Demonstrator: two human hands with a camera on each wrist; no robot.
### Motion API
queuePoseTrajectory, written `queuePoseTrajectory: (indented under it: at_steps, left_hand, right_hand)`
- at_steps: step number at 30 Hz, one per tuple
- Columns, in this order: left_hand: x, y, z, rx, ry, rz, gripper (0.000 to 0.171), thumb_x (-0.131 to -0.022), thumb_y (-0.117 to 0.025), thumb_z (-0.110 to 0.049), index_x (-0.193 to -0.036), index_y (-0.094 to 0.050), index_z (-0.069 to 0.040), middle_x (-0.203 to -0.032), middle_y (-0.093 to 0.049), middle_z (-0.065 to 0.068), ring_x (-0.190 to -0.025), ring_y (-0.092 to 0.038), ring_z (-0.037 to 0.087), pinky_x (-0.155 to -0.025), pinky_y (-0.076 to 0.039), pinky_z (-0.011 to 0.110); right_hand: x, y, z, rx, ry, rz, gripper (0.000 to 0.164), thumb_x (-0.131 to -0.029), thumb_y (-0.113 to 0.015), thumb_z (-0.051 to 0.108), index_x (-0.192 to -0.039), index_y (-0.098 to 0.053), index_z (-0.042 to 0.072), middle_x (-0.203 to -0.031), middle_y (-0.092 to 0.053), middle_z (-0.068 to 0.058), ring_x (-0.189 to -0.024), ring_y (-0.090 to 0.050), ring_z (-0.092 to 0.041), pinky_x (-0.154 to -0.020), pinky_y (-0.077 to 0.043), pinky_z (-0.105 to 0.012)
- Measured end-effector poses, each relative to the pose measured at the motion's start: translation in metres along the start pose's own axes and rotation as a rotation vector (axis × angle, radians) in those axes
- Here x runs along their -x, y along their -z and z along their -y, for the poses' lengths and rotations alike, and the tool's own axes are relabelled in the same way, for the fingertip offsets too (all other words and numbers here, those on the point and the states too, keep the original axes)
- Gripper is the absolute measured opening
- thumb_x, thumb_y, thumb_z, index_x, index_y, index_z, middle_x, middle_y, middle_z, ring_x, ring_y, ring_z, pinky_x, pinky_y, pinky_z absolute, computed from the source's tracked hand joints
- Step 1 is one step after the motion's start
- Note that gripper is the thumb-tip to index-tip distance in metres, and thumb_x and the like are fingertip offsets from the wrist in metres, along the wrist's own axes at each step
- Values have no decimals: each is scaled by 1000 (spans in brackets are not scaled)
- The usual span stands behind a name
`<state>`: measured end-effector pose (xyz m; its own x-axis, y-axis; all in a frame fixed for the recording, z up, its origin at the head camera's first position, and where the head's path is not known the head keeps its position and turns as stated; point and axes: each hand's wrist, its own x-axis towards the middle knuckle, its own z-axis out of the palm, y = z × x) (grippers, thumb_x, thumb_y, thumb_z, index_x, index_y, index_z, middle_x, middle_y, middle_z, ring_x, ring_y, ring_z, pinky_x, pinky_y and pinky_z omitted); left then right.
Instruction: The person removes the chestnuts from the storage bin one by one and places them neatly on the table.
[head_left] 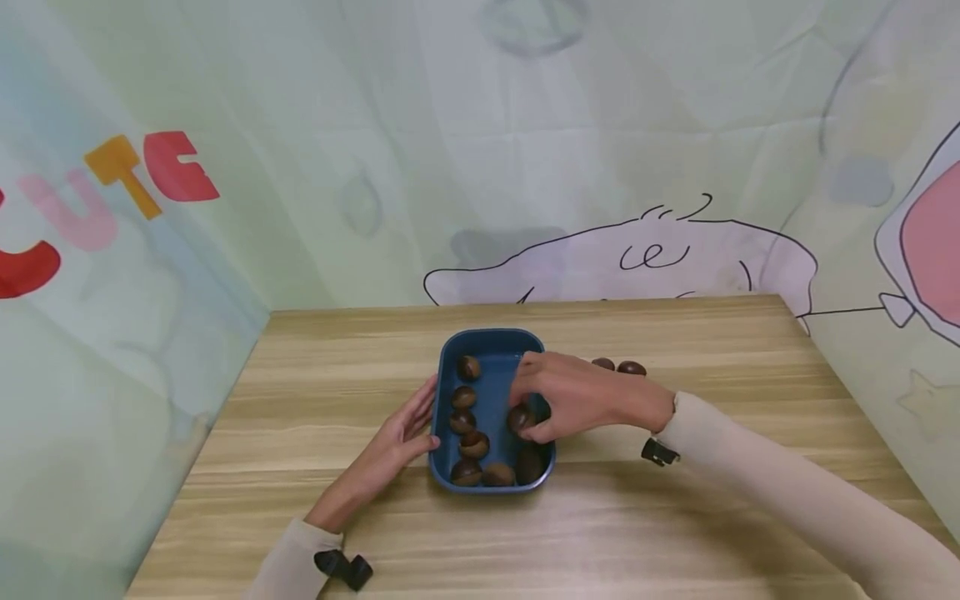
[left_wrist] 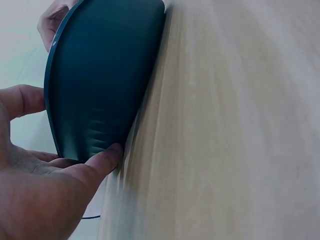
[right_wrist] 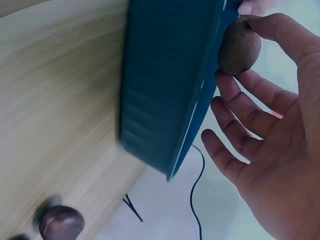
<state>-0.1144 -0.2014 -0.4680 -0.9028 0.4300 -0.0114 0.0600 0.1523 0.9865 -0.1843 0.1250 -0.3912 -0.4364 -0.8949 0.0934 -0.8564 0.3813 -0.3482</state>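
Note:
A dark blue tray [head_left: 495, 383] stands on the table with several brown chestnuts [head_left: 463, 421] inside, lined along its left and near walls. My right hand [head_left: 573, 392] reaches over the tray's right wall and pinches one chestnut [right_wrist: 240, 47] between thumb and fingertips. In the head view, that chestnut lies just inside the right wall. My left hand [head_left: 390, 437] rests against the tray's left side. Its thumb touches the rim, and its fingers lie along the outer wall, as the left wrist view of that hand [left_wrist: 55, 185] shows.
Loose chestnuts [head_left: 632, 367] lie on the wooden table [head_left: 315, 375] to the right of the tray, partly behind my right forearm. A printed curtain [head_left: 360, 150] hangs behind the table and on both sides. Black straps [head_left: 660, 452] sit at my cuffs.

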Motion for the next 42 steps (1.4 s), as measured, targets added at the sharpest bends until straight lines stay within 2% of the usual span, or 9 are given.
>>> queuePoseTrajectory:
  at_steps: [4, 14, 18, 26, 29, 32, 36, 39, 42]
  left_hand:
    - [0, 1, 0, 5, -5, 4, 89, -102, -60, 3, -177, -13, -5, -182, -17, 21, -165, -22, 46, -117, -34, 12]
    - [-2, 2, 2, 6, -15, 10, 89, -102, -60, 2, -177, -13, -5, -182, -17, 20, -166, -22, 45, -118, -33, 13]
    - [-2, 2, 1, -4, -7, 7, 89, -102, -60, 1, -177, -13, -7, -182, -18, 19, -166, -23, 44, -121, -32, 18]
    - [-2, 2, 0, -5, 2, 4, 90, -101, -61, 0, -177, -13, -6, -181, -19, 20, -165, -24, 45, -129, -25, 47]
    - [-2, 1, 0, 0, 8, 3, 90, -101, -61, 0, -177, -13, -6, -182, -19, 20, -165, -23, 45, -129, -25, 46]
    - [-2, 1, 0, 7, 7, 6, 90, -102, -61, 0, -177, -13, -6, -182, -18, 20, -166, -23, 44, -127, -30, 30]
    - [-3, 1, 0, 7, 1, 10, 89, -102, -61, 1, -177, -13, -6, -182, -17, 20, -166, -22, 44, -128, -30, 32]
    - [-3, 2, 0, 4, 1, 12, 89, -102, -61, 1, -177, -13, -6, -182, -17, 20, -166, -22, 44, -130, -25, 45]
    - [-3, 2, 0, 4, 3, 12, 90, -102, -61, 0, -177, -12, -6, -182, -17, 19, -166, -22, 43, -129, -25, 44]
  right_hand:
    - [9, 5, -3, 7, -35, -37, 29, -91, -87, 35, -112, -80, 17, -109, -71, 6, -104, -58, -14, -89, -57, -35]
    - [38, 15, -16, -26, -116, -124, 27, -87, -90, 32, -108, -81, 18, -107, -68, 9, -106, -62, -14, -93, -59, -39]
    - [52, 17, -23, -74, -153, -158, 23, -87, -90, 28, -106, -81, 21, -106, -67, 10, -104, -63, -17, -88, -60, -40]
    - [77, 20, -42, -124, -261, -204, 22, -87, -90, 26, -107, -81, 23, -106, -66, 10, -98, -63, -19, -80, -58, -39]
    - [87, 21, -49, -129, -302, -222, 24, -87, -91, 25, -109, -82, 22, -108, -69, 9, -104, -64, -19, -86, -59, -44]
    - [98, 22, -56, -127, -350, -251, 24, -87, -92, 21, -109, -83, 20, -111, -73, 7, -111, -65, -18, -94, -58, -51]
    - [114, 22, -66, -133, -402, -290, 22, -87, -91, 16, -107, -83, 18, -111, -75, 6, -113, -65, -18, -98, -57, -55]
    - [125, 22, -73, -140, -426, -321, 22, -87, -92, 16, -107, -82, 18, -108, -76, 7, -112, -66, -18, -99, -55, -52]
    - [134, 20, -79, -147, -461, -339, 24, -87, -92, 17, -109, -82, 14, -108, -75, 4, -111, -67, -19, -100, -54, -52]
